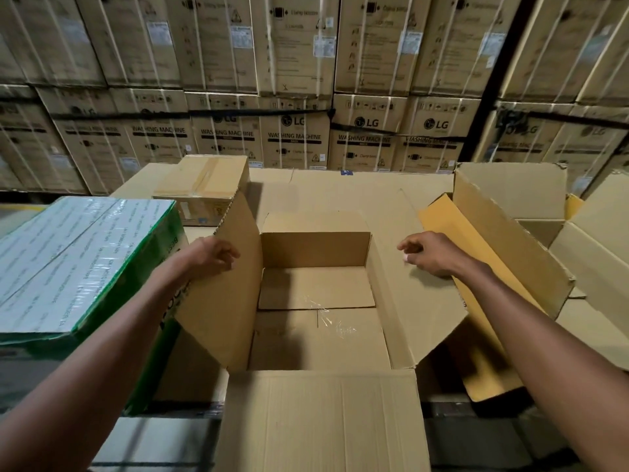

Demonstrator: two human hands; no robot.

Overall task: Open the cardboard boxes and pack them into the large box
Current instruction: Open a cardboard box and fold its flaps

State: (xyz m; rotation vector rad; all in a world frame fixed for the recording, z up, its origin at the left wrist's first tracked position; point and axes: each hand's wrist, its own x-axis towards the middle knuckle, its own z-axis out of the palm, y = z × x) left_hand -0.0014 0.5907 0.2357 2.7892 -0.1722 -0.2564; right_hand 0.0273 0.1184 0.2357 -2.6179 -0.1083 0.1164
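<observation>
An open cardboard box [316, 250] stands in the middle with all its flaps spread; its inside holds nothing but taped bottom flaps. My left hand [212, 255] grips the upper edge of the box's raised left flap [224, 301]. My right hand [430, 253] hovers over the right flap [415, 301] with loosely curled fingers, holding nothing. A taped, closed small box [204, 189] sits behind on the left. Another open box [510, 212] with tall flaps stands at the right.
A green and white wrapped package [78, 260] lies at the left, level with my left forearm. A flat cardboard sheet [340, 189] covers the work surface. Stacked washing machine cartons [296, 137] form a wall behind.
</observation>
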